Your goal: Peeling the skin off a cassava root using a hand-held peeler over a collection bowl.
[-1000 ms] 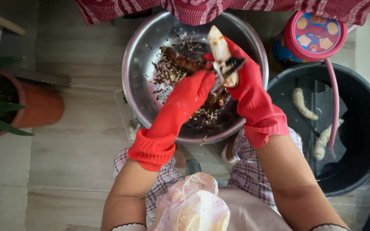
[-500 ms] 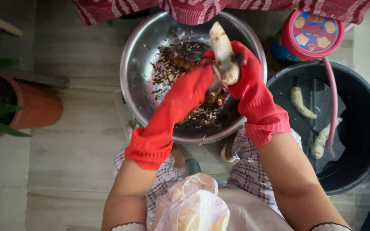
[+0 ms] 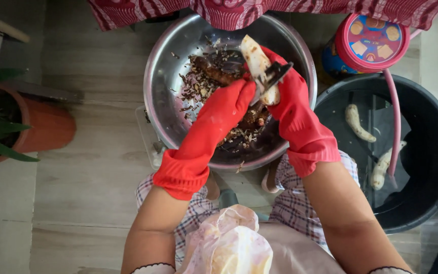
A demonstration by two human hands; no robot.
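Note:
Both my hands wear red rubber gloves and work over a large steel bowl (image 3: pixel 150 101). My right hand (image 3: pixel 292 104) grips a partly peeled pale root (image 3: pixel 253 57), held upright and tilted above the bowl. My left hand (image 3: pixel 229 104) holds a knife (image 3: pixel 276 72). Its dark blade lies against the root's lower part and points up to the right. Brown peelings (image 3: pixel 198 83) and an unpeeled dark root (image 3: pixel 219 75) lie in the bowl under my hands.
A black tub (image 3: pixel 432 152) at the right holds two peeled roots (image 3: pixel 357 123) and a pink hose (image 3: pixel 394 116). A round pink-lidded container (image 3: pixel 373 40) stands behind it. A terracotta plant pot (image 3: pixel 46 127) is at the left. Red patterned cloth (image 3: pixel 229 10) hangs along the top.
The knife has slid along the root, and its blade now sticks out to the upper right. The root has tilted slightly left. Both hands stay over the bowl.

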